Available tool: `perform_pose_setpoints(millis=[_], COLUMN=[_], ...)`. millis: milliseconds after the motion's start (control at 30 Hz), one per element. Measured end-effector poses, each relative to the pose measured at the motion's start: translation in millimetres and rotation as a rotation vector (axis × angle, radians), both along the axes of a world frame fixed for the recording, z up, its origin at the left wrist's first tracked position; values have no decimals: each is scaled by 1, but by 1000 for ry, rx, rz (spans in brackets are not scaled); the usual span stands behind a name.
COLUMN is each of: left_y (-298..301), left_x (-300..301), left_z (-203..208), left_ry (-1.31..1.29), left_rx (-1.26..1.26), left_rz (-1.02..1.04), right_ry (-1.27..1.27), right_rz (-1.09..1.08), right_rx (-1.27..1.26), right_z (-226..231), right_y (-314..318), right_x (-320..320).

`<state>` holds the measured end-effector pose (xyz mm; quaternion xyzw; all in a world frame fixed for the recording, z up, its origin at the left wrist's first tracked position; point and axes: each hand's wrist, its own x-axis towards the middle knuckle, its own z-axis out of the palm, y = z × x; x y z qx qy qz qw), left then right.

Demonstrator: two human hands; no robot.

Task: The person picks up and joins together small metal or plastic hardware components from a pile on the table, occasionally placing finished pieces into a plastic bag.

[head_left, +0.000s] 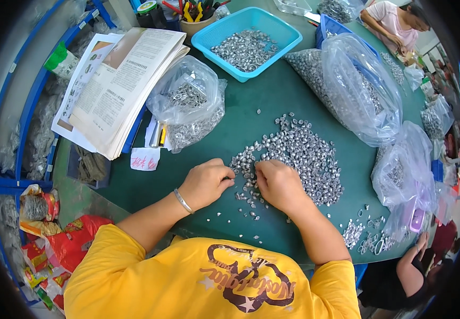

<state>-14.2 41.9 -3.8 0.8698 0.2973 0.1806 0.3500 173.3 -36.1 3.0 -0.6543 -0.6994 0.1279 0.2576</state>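
Note:
A pile of small silver metal pieces (307, 159), rounded and shiny, is spread on the green table in front of me. At its left edge is my left hand (207, 183), fingers curled in and thumb close to the index finger; anything in them is too small to make out. My right hand (282, 186) rests over the pile's near left part, its fingers bent downward and closed. Its fingertips are hidden, so what they pinch does not show. Several loose pieces (248, 198) lie between the two hands.
A blue basin (203, 40) of metal pieces stands at the back. Clear bags (187, 101) (365, 101) of parts flank the pile. Newspapers (129, 80) lie at left; small rings and bits (371, 239) at near right. Other people (392, 24) sit along the right side.

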Motion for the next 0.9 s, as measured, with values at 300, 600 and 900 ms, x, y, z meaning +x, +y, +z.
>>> perform_pose_setpoints(millis=[300, 600, 900], left_y=[-9, -22, -20], left_x=[5, 5, 0], left_z=[4, -11, -13], left_ry=[-335, -718, -728], left_rx=[-1258, -1655, -1806], left_rz=[-22, -60, -58], right_ry=[1973, 2148, 2220], right_rz=[-224, -64, -1], right_rx=[-750, -732, -574], right_z=[7, 0, -3], right_y=[-24, -33, -38], right_x=[11, 8, 8])
